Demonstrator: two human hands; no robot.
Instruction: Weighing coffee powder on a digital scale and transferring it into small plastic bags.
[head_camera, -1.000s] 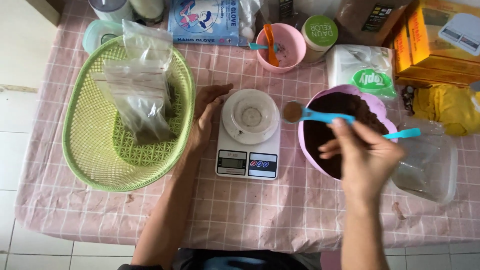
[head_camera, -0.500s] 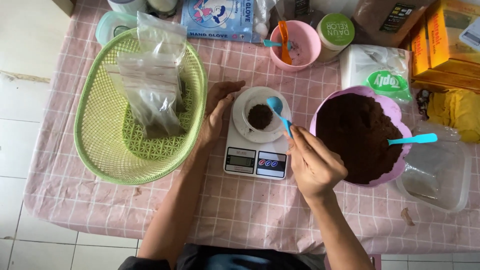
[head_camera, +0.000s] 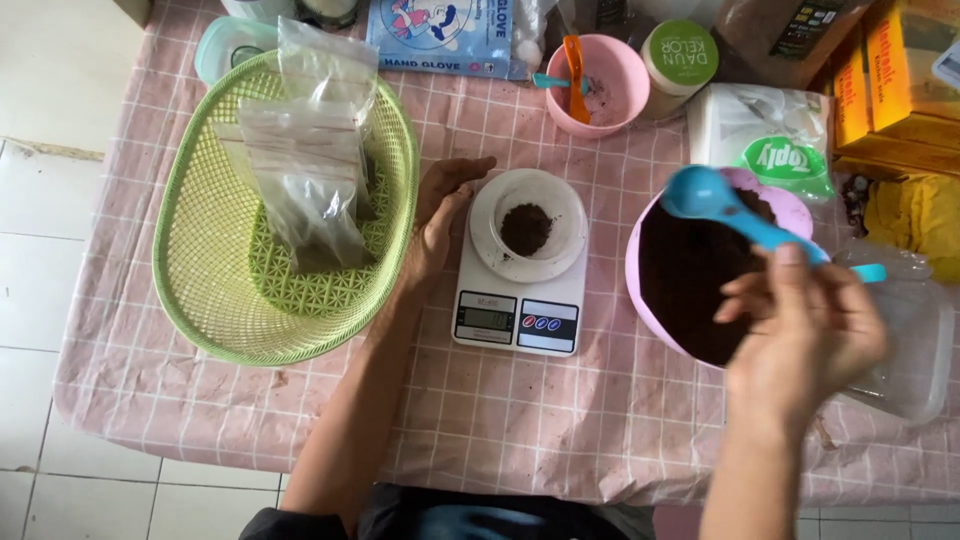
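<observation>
Beside pink bowl (head_camera: 648, 290), white-green pouch (head_camera: 765, 135).

We see two bare forearms and hands, with no sleeves reaching into view, and no watch, ring or glove on either. Our left hand (head_camera: 440, 225) shows its back and thumb, the fingers short-nailed. Our right hand (head_camera: 800, 335) looks a little blurred, the knuckles and thumb showing. At the bottom edge sits dark clothing (head_camera: 480, 515), blackish with a blue patch in the middle.
</observation>
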